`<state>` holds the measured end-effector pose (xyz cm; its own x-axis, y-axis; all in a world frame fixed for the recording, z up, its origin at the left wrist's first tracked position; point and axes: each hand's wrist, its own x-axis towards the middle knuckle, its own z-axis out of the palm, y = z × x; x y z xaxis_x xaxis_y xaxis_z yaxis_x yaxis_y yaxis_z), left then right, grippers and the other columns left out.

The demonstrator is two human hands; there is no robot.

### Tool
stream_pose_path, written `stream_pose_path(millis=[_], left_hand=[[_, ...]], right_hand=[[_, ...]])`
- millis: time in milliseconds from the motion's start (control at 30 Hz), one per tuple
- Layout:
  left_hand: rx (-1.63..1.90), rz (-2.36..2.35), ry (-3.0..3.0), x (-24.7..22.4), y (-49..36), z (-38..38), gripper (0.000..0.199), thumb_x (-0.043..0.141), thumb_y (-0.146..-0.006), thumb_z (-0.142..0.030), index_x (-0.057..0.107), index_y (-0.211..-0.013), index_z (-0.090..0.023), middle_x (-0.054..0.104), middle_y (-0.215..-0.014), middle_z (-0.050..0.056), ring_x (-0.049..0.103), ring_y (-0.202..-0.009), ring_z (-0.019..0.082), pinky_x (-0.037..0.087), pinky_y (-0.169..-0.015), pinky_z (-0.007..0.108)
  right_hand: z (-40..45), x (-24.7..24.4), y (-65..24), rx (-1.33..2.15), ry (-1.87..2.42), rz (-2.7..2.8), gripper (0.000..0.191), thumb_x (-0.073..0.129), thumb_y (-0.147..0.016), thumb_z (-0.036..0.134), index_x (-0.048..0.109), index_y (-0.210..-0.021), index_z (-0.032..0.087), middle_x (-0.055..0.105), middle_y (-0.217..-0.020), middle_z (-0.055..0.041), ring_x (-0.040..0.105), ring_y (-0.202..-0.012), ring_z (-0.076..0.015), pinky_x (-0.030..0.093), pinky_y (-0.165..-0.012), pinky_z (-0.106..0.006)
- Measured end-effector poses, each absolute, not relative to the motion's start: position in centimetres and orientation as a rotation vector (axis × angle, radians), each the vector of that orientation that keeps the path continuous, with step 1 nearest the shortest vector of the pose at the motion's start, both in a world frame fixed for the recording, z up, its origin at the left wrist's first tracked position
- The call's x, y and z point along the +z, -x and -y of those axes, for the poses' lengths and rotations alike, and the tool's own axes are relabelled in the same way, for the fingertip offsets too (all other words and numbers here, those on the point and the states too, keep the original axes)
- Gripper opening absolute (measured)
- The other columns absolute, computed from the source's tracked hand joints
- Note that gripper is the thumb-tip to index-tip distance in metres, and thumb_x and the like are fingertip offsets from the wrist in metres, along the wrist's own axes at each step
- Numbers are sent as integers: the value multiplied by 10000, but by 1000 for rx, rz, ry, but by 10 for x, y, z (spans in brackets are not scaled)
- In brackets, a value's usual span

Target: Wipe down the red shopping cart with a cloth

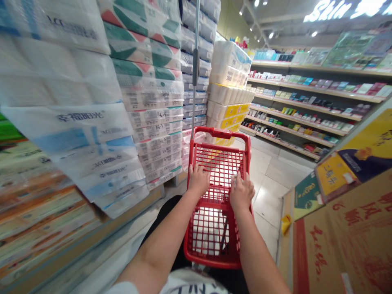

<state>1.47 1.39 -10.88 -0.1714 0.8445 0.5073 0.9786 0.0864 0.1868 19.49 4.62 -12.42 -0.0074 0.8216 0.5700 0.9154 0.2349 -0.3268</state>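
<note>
A red shopping cart (218, 208) with mesh panels stands directly before my body. On its left side rim lies my left hand (199, 179), fingers curled over the edge and thumb toward the mesh. My right hand (241, 192) is at the opposite rim, its fingers bent over the side. Something small and whitish shows by the right thumb and fingers, too blurred to name. Through the mesh the pale floor is visible, and no goods can be seen in the cart.
Tall stacks of wrapped paper packs (159, 98) line the left side, with yellow-and-white packs (228, 106) ahead. Cardboard boxes (343, 228) stand close on the right. Product shelves (306, 98) fill the back right, beyond a tiled floor (275, 175). A thin pole (195, 69) rises at the cart's left.
</note>
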Motion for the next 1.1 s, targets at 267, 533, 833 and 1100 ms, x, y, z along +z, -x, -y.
stream_pose_path(millis=[267,533,833,1100], left_hand=[[-702,2117,1836,-107,-14,-13,292,451,-914,-294,729,-868,-218,608,-1166,78,404,-1285,323,147,-1155,597],[-735,2109,1820,-103,-12,-10,280,460,-902,-262,728,-833,-219,623,-1144,75,424,-1268,316,160,-1158,573],[-690,2132,1791,-97,-12,-11,310,444,-900,-250,751,-853,-237,644,-1141,68,453,-1253,310,200,-1139,554],[-682,2133,1798,-96,-13,-13,306,449,-895,-265,752,-863,-238,637,-1150,63,438,-1254,313,182,-1143,548]], right_hand=[[-50,-122,-204,-77,1719,1861,517,469,-904,362,486,-1374,148,493,-1245,-199,464,-1119,-331,396,-900,-464],[-50,-135,-199,101,1034,1963,402,435,-890,166,560,-1269,214,600,-1126,-105,558,-1033,-230,498,-876,-369],[-47,-136,-191,-103,1013,1994,363,513,-889,210,630,-1226,275,587,-1318,-68,477,-1268,-280,459,-1009,-470],[-41,-126,-189,-1,1041,2042,517,457,-779,4,668,-1179,254,608,-1296,-83,540,-1206,-256,499,-971,-420]])
